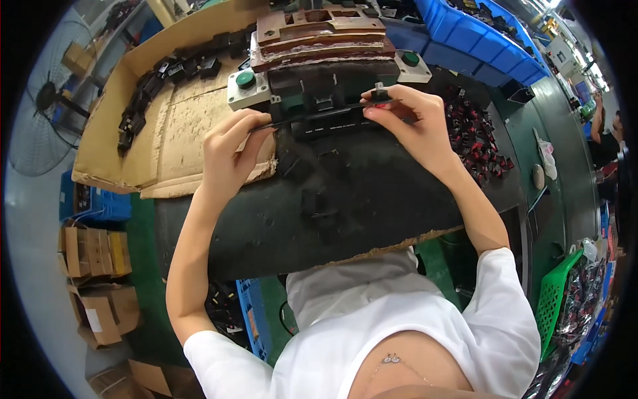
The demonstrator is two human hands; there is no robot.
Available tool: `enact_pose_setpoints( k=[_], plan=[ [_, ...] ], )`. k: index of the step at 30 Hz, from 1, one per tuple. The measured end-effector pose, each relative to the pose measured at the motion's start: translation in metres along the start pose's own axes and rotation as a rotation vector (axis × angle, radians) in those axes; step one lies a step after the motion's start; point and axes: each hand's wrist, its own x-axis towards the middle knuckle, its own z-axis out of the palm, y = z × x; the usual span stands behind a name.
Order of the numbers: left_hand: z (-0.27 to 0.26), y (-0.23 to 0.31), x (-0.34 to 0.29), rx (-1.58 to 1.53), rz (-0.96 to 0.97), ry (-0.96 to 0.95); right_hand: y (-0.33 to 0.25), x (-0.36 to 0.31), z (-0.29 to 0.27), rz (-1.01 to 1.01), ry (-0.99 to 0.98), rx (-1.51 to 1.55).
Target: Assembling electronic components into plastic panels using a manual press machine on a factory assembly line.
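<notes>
A long black plastic strip (302,120) stretches between my two hands at the front of a press-like fixture (325,50). My left hand (231,143) pinches its left end between thumb and fingers. The right hand (415,123) is closed at its other end, with a spot of red showing at the fingertips; I cannot make out whether that is a separate part. Behind the strip is a dark fixture bed with upright metal pins. Below it, several loose black parts (289,163) lie on the dark table (372,199).
Green push buttons in white boxes flank the fixture, one on the left (245,80) and one on the right (411,59). A cardboard tray (93,156) with black parts stands left. Small red-and-black parts (475,136) are heaped right. Blue bins (465,30) stand behind.
</notes>
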Motion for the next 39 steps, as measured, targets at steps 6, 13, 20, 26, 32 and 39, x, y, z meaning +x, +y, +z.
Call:
enact_pose_setpoints(
  k=[6, 13, 20, 26, 32, 39],
  plan=[
    [-0.002, 0.0, -0.002, 0.019, 0.012, -0.007, 0.004, 0.0, 0.001, -0.061, -0.017, 0.028],
    [-0.002, -0.001, -0.001, 0.028, 0.011, -0.028, 0.006, 0.0, 0.001, -0.043, -0.055, 0.025],
    [-0.001, -0.001, -0.001, 0.024, 0.026, -0.011, 0.004, -0.001, 0.002, -0.065, -0.036, 0.035],
    [-0.008, 0.023, 0.007, -0.591, -0.626, -0.231, -0.006, 0.007, -0.014, 0.615, -0.279, 0.711],
    [-0.014, 0.033, 0.009, -1.112, -1.088, -0.248, -0.003, 0.007, -0.013, 0.952, -0.312, 0.977],
    [-0.012, 0.015, 0.003, -1.359, -1.151, -0.123, -0.002, 0.004, -0.002, 1.218, -0.3, 1.251]
  ],
)
